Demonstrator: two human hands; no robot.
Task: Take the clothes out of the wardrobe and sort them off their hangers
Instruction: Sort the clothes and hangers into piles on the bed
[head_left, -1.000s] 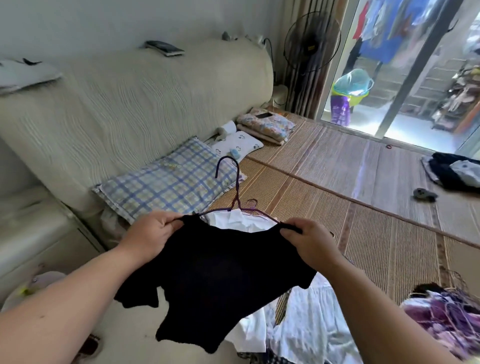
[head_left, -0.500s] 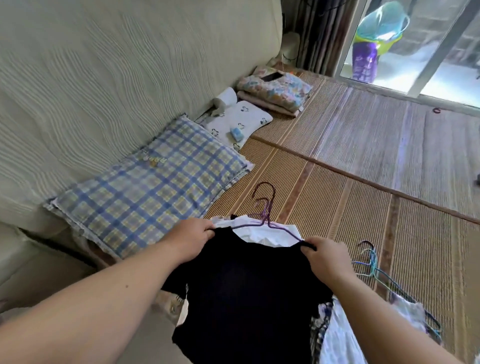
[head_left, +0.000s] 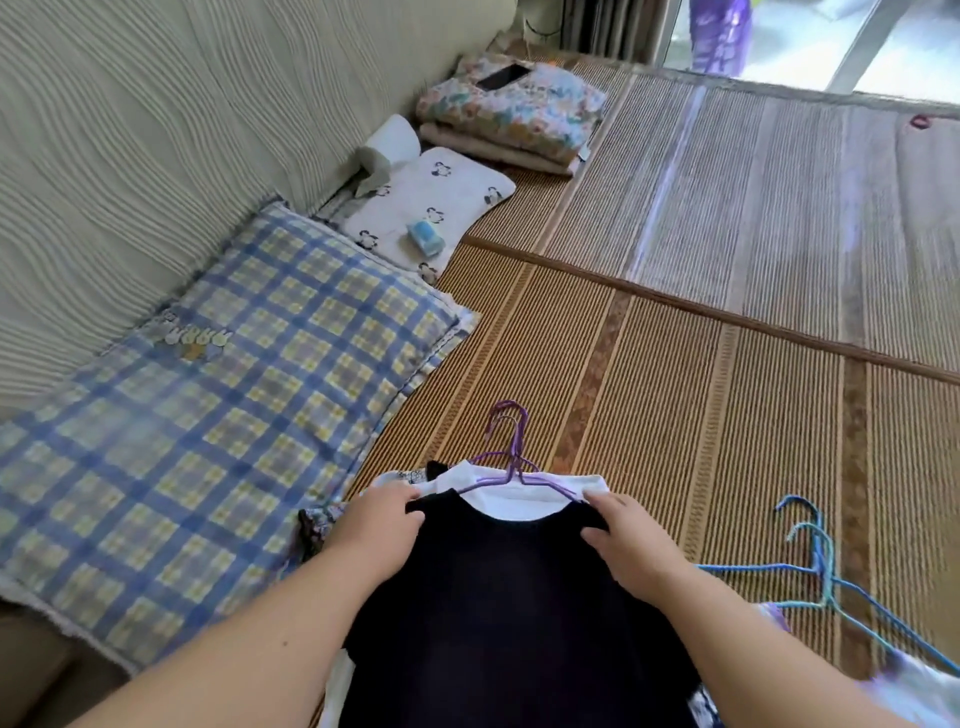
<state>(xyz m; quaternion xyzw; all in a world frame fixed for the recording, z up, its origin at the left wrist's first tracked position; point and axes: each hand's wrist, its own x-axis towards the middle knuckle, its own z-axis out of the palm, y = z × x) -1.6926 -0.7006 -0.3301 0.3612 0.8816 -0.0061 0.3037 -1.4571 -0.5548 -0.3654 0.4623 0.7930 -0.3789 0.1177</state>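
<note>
Woven mat (head_left: 675, 395) covers the floor across centre and right. A ribbed beige cover (head_left: 156, 130) rises along the left.

Plaid pillow (head_left: 234, 415) lies against the cover, its corner on the mat edge.

Black top (head_left: 509, 613): bottom centre, spread flat over a white garment (head_left: 519, 501) which shows in the neck opening. More clothes poke out at both lower sides, too little visible to identify.

Folded floral blanket (head_left: 519, 114) is at the far end of the mat, with a dark phone (head_left: 501, 78) on top. Near it lies a small printed pillow (head_left: 436, 202) carrying a blue item (head_left: 426, 243).

Blue hangers (head_left: 821, 571) lie bare on the mat to the right, apart from the top.

Purple hangers (head_left: 511, 452): hooks on the mat just beyond the collar, wire arms crossing the white garment to the top's shoulders.

Left hand (head_left: 374, 540): palm down, fingers curled over the top's left shoulder, gripping it.

Right hand (head_left: 634, 551): palm down, thumb and fingers pinching the right shoulder edge. Both forearms enter from the bottom.
</note>
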